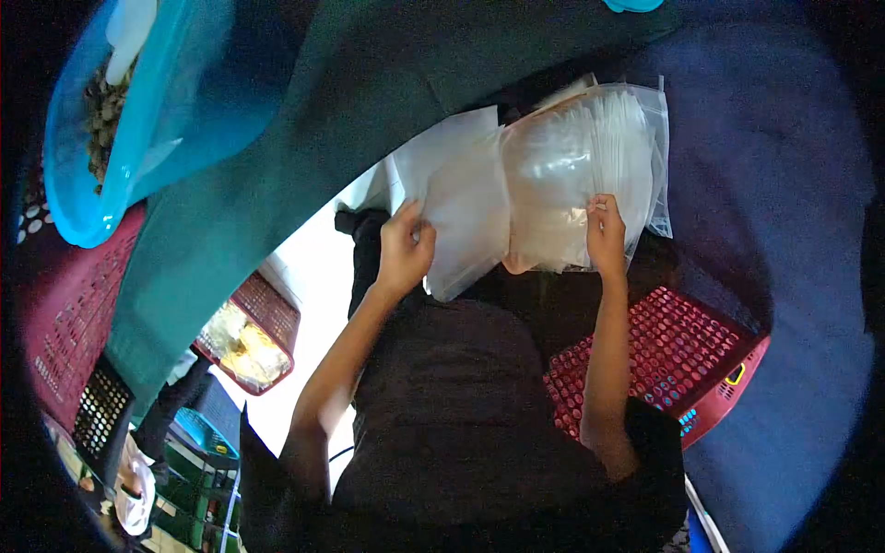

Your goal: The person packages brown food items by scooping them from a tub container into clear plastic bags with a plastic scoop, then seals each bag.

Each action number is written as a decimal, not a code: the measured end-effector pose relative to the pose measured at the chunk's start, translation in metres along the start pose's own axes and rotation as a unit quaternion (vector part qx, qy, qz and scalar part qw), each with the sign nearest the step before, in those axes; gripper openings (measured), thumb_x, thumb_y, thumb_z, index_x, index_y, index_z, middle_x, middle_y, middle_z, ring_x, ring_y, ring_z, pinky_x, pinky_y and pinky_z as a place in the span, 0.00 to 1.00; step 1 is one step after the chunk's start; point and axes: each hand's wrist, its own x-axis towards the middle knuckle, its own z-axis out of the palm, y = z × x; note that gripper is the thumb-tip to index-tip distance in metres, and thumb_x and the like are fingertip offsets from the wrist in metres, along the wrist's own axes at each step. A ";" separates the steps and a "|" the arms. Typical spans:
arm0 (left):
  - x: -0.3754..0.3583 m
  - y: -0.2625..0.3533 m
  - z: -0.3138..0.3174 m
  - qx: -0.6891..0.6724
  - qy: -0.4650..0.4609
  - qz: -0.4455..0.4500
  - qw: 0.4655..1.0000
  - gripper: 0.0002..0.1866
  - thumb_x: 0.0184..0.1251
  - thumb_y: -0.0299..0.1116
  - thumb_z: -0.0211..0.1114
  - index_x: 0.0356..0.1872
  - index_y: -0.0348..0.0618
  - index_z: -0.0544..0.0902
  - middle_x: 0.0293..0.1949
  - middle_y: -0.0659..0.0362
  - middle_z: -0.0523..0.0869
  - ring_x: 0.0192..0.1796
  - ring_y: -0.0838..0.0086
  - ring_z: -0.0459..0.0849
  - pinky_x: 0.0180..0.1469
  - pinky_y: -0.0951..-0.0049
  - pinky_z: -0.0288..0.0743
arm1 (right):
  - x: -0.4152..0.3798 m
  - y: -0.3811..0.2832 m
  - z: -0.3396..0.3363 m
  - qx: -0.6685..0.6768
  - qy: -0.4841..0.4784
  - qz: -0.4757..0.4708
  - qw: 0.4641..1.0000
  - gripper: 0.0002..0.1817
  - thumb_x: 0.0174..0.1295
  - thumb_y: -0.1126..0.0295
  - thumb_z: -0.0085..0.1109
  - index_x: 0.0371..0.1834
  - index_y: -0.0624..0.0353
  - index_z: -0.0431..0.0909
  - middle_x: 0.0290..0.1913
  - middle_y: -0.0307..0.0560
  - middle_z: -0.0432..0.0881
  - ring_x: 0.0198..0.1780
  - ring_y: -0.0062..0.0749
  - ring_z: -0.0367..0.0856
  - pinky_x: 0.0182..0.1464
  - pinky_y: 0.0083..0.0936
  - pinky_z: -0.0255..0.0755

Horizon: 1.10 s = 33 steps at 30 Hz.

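Note:
A thick stack of clear plastic bags (553, 180) lies spread open in front of me, fanned along its right side. From its left part extends a flat, milky plastic bag (461, 203). At that bag's left edge is my left hand (406, 251), its fingers curled and thumb closed toward them on the plastic. My right hand (606, 238) pinches the fanned bag edges on the right side of the stack. The plastic hides part of what lies under it.
A blue tub (249, 111) with small brownish pieces stands at upper left on a green cloth (323, 175). A red perforated basket (682, 350) is by my right forearm. Another red basket (267, 323) holds plastic-wrapped items at lower left. A person in white (136, 488) is farther off.

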 end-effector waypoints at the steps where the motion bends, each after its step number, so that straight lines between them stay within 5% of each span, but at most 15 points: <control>1: -0.002 0.008 -0.007 0.039 -0.023 -0.002 0.999 0.12 0.49 0.19 0.51 0.37 0.32 0.75 0.29 0.49 0.76 0.24 0.71 0.75 0.23 0.77 0.67 | 0.000 0.003 0.003 0.001 0.015 -0.007 1.000 0.07 0.57 0.74 0.47 0.38 0.60 0.66 0.27 0.56 0.78 0.31 0.43 0.79 0.30 0.34 0.68; 9: -0.017 0.085 -0.020 -0.043 -0.089 -0.001 0.995 0.10 0.51 0.19 0.51 0.36 0.33 0.75 0.27 0.58 0.74 0.21 0.84 0.69 0.21 0.83 0.62 | -0.007 0.008 0.022 -0.044 0.059 -0.061 0.995 0.07 0.50 0.71 0.54 0.33 0.54 0.73 0.29 0.43 0.79 0.33 0.35 0.76 0.40 0.30 0.59; 14: -0.004 0.124 -0.033 -0.225 -0.108 -0.041 0.968 0.17 0.57 0.19 0.50 0.50 0.36 0.71 0.32 0.66 0.75 0.23 0.88 0.68 0.24 0.86 0.62 | -0.010 -0.006 0.034 -0.095 0.101 -0.097 0.986 0.05 0.47 0.71 0.57 0.29 0.52 0.75 0.29 0.39 0.75 0.35 0.32 0.74 0.40 0.31 0.56; 16: -0.002 0.136 -0.037 -0.224 -0.103 -0.030 0.969 0.23 0.53 0.17 0.53 0.54 0.35 0.68 0.39 0.61 0.78 0.30 0.83 0.73 0.32 0.83 0.68 | -0.010 -0.007 0.032 -0.129 0.135 -0.116 0.975 0.05 0.48 0.71 0.57 0.29 0.53 0.75 0.29 0.41 0.76 0.34 0.32 0.75 0.39 0.28 0.59; 18: -0.004 0.149 -0.044 -0.242 -0.125 -0.055 0.961 0.22 0.53 0.17 0.53 0.53 0.35 0.69 0.42 0.59 0.78 0.35 0.82 0.75 0.38 0.82 0.69 | 0.000 0.007 0.036 0.169 0.111 -0.048 0.978 0.05 0.49 0.71 0.57 0.30 0.55 0.75 0.29 0.44 0.77 0.32 0.28 0.75 0.38 0.22 0.63; 20: -0.006 0.149 -0.045 -0.246 -0.123 -0.037 0.961 0.23 0.53 0.17 0.55 0.54 0.34 0.68 0.44 0.58 0.78 0.37 0.83 0.75 0.40 0.83 0.69 | -0.013 -0.033 0.011 0.269 0.107 -0.003 0.957 0.07 0.54 0.66 0.54 0.30 0.58 0.76 0.29 0.43 0.77 0.31 0.25 0.75 0.38 0.17 0.65; 22: -0.009 0.153 -0.044 -0.228 -0.086 0.000 0.970 0.23 0.54 0.17 0.56 0.54 0.33 0.68 0.44 0.58 0.77 0.37 0.84 0.75 0.38 0.84 0.68 | -0.026 -0.075 -0.021 0.475 0.068 0.064 0.875 0.13 0.58 0.60 0.50 0.32 0.59 0.75 0.31 0.40 0.77 0.34 0.23 0.74 0.40 0.19 0.65; 23: -0.011 0.154 -0.045 -0.246 -0.088 -0.004 0.965 0.23 0.54 0.18 0.56 0.54 0.33 0.68 0.44 0.58 0.77 0.38 0.83 0.75 0.39 0.83 0.69 | -0.030 -0.081 -0.029 0.546 0.020 0.015 0.837 0.17 0.61 0.57 0.45 0.36 0.61 0.73 0.33 0.39 0.76 0.37 0.24 0.73 0.40 0.19 0.65; 26: -0.013 0.148 -0.048 -0.262 -0.100 -0.001 0.960 0.23 0.54 0.18 0.56 0.54 0.33 0.68 0.44 0.57 0.77 0.40 0.81 0.76 0.41 0.82 0.69 | -0.047 -0.118 -0.050 0.573 -0.086 -0.086 0.811 0.17 0.61 0.57 0.46 0.41 0.61 0.71 0.34 0.39 0.75 0.37 0.22 0.72 0.41 0.20 0.65; 28: -0.015 0.146 -0.049 -0.238 -0.089 -0.001 0.967 0.23 0.54 0.18 0.57 0.54 0.32 0.68 0.44 0.57 0.77 0.40 0.80 0.76 0.42 0.82 0.69 | -0.053 -0.129 -0.048 0.584 -0.087 -0.117 0.799 0.13 0.57 0.65 0.54 0.41 0.62 0.69 0.33 0.38 0.74 0.36 0.20 0.72 0.40 0.19 0.66; 30: -0.017 0.145 -0.047 -0.245 -0.065 -0.006 0.967 0.23 0.54 0.19 0.57 0.54 0.32 0.67 0.45 0.56 0.77 0.41 0.79 0.76 0.43 0.81 0.70 | -0.055 -0.133 -0.042 0.475 -0.011 -0.207 0.855 0.13 0.49 0.75 0.62 0.36 0.62 0.70 0.30 0.36 0.73 0.35 0.18 0.72 0.38 0.15 0.68; 33: -0.018 0.143 -0.046 -0.249 -0.017 0.005 0.968 0.20 0.54 0.22 0.61 0.50 0.31 0.71 0.42 0.56 0.77 0.40 0.79 0.76 0.44 0.81 0.69 | -0.060 -0.151 -0.041 0.522 0.005 -0.139 0.842 0.11 0.45 0.80 0.64 0.31 0.62 0.73 0.27 0.38 0.76 0.31 0.17 0.74 0.34 0.11 0.68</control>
